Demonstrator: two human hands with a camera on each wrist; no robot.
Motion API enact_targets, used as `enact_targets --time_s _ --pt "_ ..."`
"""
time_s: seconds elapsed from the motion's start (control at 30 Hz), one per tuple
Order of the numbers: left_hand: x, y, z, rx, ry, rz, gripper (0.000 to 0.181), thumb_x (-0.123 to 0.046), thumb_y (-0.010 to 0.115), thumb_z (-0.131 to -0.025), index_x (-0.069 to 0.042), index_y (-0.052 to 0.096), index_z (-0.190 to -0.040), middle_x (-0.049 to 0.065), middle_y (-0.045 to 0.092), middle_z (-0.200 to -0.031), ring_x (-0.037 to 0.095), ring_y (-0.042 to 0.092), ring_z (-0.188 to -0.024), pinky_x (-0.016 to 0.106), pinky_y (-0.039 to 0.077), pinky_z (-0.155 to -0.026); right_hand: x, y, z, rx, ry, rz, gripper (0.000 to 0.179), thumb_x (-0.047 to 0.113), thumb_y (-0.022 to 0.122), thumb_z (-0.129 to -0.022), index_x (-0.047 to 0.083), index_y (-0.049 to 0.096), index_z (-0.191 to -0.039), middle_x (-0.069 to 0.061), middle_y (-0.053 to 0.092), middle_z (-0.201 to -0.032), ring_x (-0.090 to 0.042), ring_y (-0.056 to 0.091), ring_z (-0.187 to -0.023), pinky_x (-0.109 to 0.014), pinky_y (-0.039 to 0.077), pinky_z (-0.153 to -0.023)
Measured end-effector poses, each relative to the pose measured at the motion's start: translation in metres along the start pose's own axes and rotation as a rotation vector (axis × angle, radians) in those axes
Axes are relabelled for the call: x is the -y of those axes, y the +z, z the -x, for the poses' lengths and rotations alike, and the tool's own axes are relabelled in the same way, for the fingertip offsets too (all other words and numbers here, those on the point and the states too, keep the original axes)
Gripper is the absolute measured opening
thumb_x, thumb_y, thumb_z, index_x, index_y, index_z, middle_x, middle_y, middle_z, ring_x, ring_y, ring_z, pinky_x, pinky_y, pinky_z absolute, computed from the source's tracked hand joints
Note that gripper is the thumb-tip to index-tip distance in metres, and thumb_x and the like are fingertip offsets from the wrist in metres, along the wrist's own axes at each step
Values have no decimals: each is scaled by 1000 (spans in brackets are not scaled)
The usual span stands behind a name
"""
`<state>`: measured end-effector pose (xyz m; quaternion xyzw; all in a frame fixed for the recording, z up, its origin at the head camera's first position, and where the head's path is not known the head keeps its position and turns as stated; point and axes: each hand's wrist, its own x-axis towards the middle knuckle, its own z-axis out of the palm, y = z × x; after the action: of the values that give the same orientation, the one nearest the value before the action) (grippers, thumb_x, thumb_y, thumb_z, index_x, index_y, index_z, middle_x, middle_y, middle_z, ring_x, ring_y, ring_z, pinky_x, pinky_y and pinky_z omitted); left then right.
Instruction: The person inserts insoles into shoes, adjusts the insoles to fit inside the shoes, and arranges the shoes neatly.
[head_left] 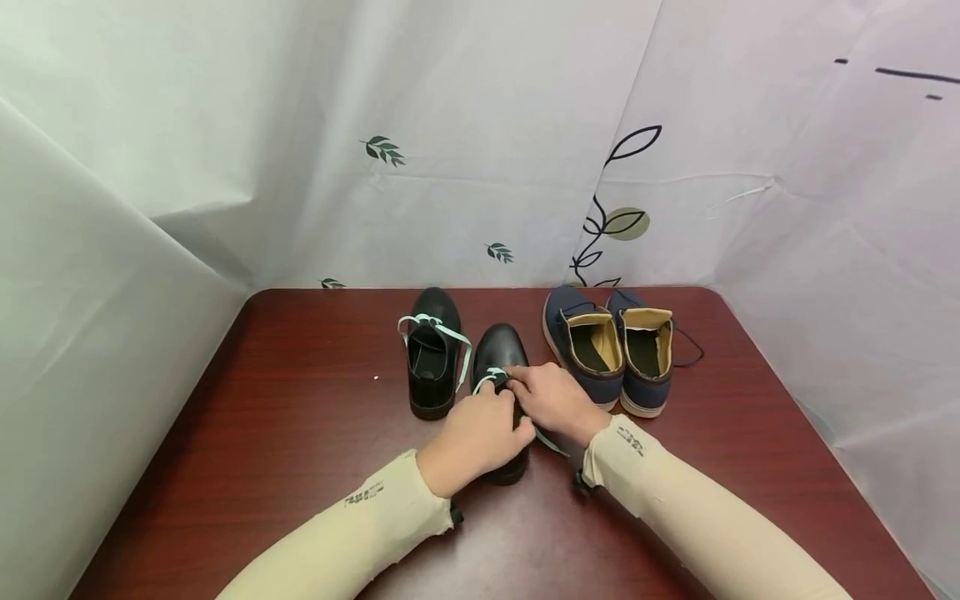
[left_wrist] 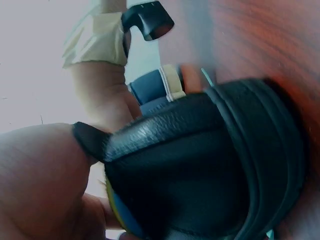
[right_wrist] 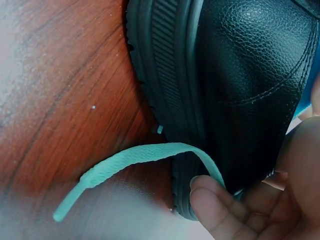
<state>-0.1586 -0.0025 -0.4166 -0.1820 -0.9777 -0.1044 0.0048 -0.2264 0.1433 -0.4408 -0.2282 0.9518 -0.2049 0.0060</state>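
In the head view, a black leather shoe (head_left: 501, 343) with mint-green laces stands on the table between both hands, toe pointing away. My left hand (head_left: 474, 435) lies over its left side and opening, fingers bent at the lacing; I cannot tell whether they grip the lace. From the right, my right hand (head_left: 553, 398) reaches to the same lacing with its index finger forward. Its fingers pinch the shoelace (right_wrist: 135, 154) near the shoe's side in the right wrist view, the tipped end trailing over the wood. The left wrist view looks into the shoe's dark opening (left_wrist: 180, 185).
A second black shoe (head_left: 437, 392) with mint laces stands just left and farther back. Two navy shoes (head_left: 600, 387) with tan linings and dark laces sit at the right. White patterned sheeting (head_left: 465, 150) hangs behind and beside the reddish-brown table (head_left: 300, 417).
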Motion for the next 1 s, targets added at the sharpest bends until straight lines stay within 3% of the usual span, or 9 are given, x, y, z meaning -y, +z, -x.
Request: enact_targets --time_s 0.1,0.2,0.33,0.43,0.6,0.73,0.9,1.0 --pt "-1 -4 4 102 -62 34 62 -50 53 -94 -4 58 -136 24 56 -132 33 68 -91 43 57 -72 1 0 0 -3 -3 15 32 30 55 -102 25 69 -130 -2 76 -104 -14 69 -83 -39 54 -75" --pt "1 -8 11 110 -63 21 52 -52 54 -94 -13 62 -128 18 58 -123 31 65 -93 44 55 -69 1 0 0 -4 -11 21 32 30 56 -102 25 68 -131 -2 76 -102 -14 68 -80 -38 53 -73" --pt "4 -9 21 5 4 27 31 -45 56 -97 -16 66 -104 14 58 -105 28 61 -85 42 52 -65 1 0 0 1 -12 23 31 30 56 -102 26 68 -130 0 72 -80 -11 61 -66 -35 49 -66" --pt "6 -8 26 -79 71 13 25 -40 60 -97 -16 66 -96 13 56 -101 27 59 -80 39 51 -62 0 0 0 10 -9 26 32 31 55 -102 27 68 -131 3 65 -70 -9 56 -61 -33 47 -64" --pt "11 -4 23 -149 153 75 12 -31 66 -93 -21 68 -87 -1 58 -88 17 58 -77 30 49 -63 0 -2 0 8 -25 28 32 30 53 -103 26 67 -132 5 56 -59 -10 52 -53 -31 44 -58" --pt "16 0 18 -175 163 164 8 -30 70 -89 -24 70 -84 -9 59 -82 12 59 -73 26 48 -64 0 -3 0 4 -37 42 33 29 54 -102 24 68 -132 7 54 -58 -9 50 -52 -30 43 -57" --pt "21 1 17 -106 153 161 12 -36 69 -92 -26 76 -90 -11 62 -86 8 60 -71 26 48 -61 0 -2 1 8 -25 43 33 30 54 -102 25 68 -132 3 61 -63 -11 55 -57 -33 46 -59" --pt "24 2 17 -35 163 134 19 -36 64 -96 -25 76 -86 -10 63 -84 10 60 -69 28 47 -58 1 0 2 -4 -22 46 32 31 54 -102 26 68 -131 -3 72 -79 -14 65 -68 -37 51 -64"
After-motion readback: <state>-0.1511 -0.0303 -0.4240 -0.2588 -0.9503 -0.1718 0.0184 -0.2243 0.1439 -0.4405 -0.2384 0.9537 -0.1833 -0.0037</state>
